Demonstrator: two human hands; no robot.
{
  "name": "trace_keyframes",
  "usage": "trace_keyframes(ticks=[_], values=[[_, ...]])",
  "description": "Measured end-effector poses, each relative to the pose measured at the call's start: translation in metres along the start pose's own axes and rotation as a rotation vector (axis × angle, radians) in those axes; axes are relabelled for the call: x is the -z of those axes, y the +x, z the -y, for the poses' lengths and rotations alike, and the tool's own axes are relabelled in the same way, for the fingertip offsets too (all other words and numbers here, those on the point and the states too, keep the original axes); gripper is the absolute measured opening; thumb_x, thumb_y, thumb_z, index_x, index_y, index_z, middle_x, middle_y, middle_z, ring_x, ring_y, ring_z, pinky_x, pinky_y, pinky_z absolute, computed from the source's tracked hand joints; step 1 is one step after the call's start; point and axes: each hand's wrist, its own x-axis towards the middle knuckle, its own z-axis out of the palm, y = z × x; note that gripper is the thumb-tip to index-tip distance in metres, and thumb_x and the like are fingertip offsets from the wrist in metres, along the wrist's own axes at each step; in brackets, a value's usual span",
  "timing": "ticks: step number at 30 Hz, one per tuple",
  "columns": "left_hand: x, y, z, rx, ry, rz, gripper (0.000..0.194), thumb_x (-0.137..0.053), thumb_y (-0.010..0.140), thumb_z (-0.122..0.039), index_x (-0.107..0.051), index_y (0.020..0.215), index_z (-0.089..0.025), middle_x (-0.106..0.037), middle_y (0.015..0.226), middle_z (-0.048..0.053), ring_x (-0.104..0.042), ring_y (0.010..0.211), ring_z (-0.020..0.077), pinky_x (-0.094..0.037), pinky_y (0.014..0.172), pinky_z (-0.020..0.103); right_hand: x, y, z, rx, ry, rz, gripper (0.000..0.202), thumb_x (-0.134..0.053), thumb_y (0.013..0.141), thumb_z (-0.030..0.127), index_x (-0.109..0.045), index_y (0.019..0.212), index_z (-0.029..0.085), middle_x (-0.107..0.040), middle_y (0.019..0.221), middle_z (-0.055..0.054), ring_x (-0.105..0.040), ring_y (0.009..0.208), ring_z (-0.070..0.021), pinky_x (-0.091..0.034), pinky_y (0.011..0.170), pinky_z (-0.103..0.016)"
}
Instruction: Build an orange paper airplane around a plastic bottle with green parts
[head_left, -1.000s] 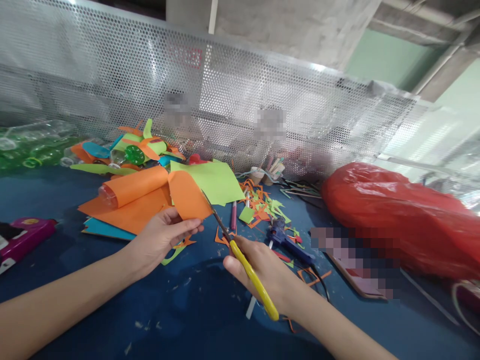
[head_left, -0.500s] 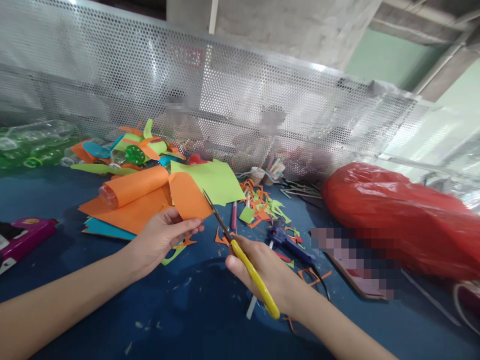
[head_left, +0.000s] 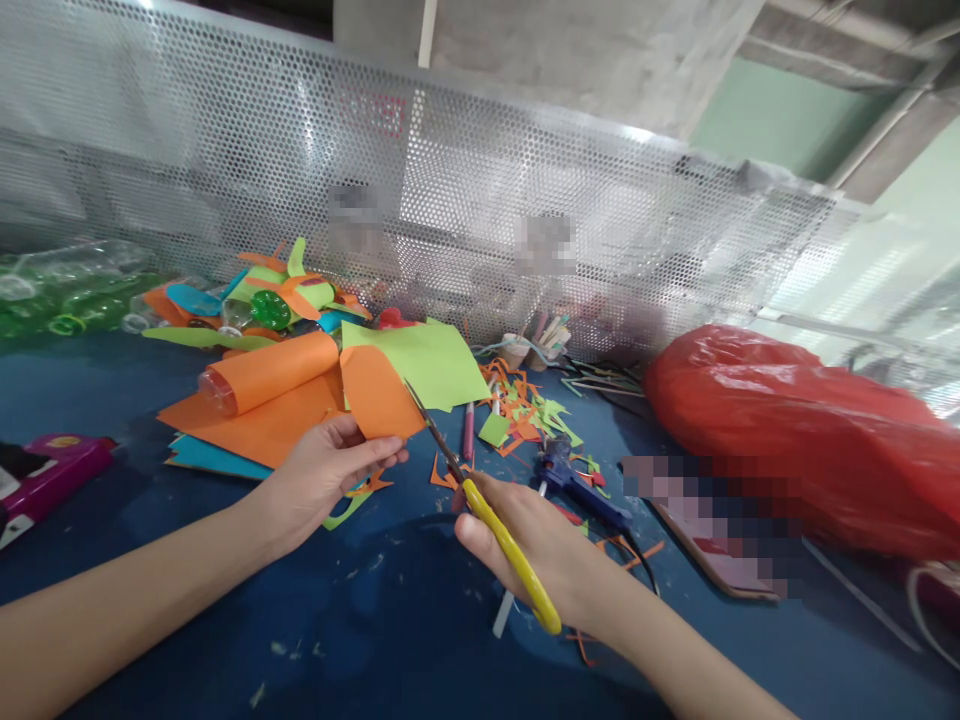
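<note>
Between the thumb and fingers of my left hand (head_left: 330,470) is a piece of orange paper (head_left: 379,392), rounded along its upper edge. My right hand (head_left: 525,545) is closed around yellow-handled scissors (head_left: 510,555). Their blades point up and left, at the paper's right edge. Whether the blades touch the paper I cannot tell. Behind the orange piece lies a light green sheet (head_left: 435,360). An orange paper roll (head_left: 274,372) around a clear plastic bottle rests left of it, on orange and blue sheets (head_left: 217,457).
A blue glue gun (head_left: 577,485) and several paper scraps (head_left: 517,405) lie right of centre. Farther right are a phone-like flat object (head_left: 712,540) and a red plastic bag (head_left: 795,440). Plastic bottles (head_left: 75,285) and a magenta tool (head_left: 60,480) are at left. A perforated metal screen (head_left: 480,190) stands behind.
Both hands stay almost in place. The orange paper has shifted very slightly to the right, and my right thumb has moved a little on the scissors.
</note>
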Motion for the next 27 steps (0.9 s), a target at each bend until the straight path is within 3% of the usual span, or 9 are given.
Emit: trace_keyframes(ticks=[15, 27], values=[[-0.0001, -0.0003, 0.0004, -0.002, 0.000, -0.001, 0.013, -0.077, 0.066, -0.024, -0.073, 0.079, -0.021, -0.072, 0.078, -0.001, -0.066, 0.077, 0.0137, -0.050, 0.067, 0.019, 0.0005, -0.0014, 0.0013, 0.102, -0.078, -0.060, 0.054, -0.014, 0.090, 0.062, -0.045, 0.082, 0.019, -0.055, 0.071, -0.006, -0.051, 0.060, -0.0179, -0.038, 0.056, -0.028], [0.0015, 0.0002, 0.0010, 0.002, 0.013, 0.009, 0.014, -0.078, 0.066, -0.024, -0.073, 0.078, -0.020, -0.071, 0.075, -0.001, -0.066, 0.076, 0.0138, -0.050, 0.067, 0.020, -0.0008, -0.0002, -0.0005, 0.008, 0.002, -0.008, 0.064, -0.010, 0.083, 0.074, -0.044, 0.082, 0.019, -0.056, 0.072, -0.006, -0.049, 0.060, -0.0172, -0.035, 0.057, -0.028]])
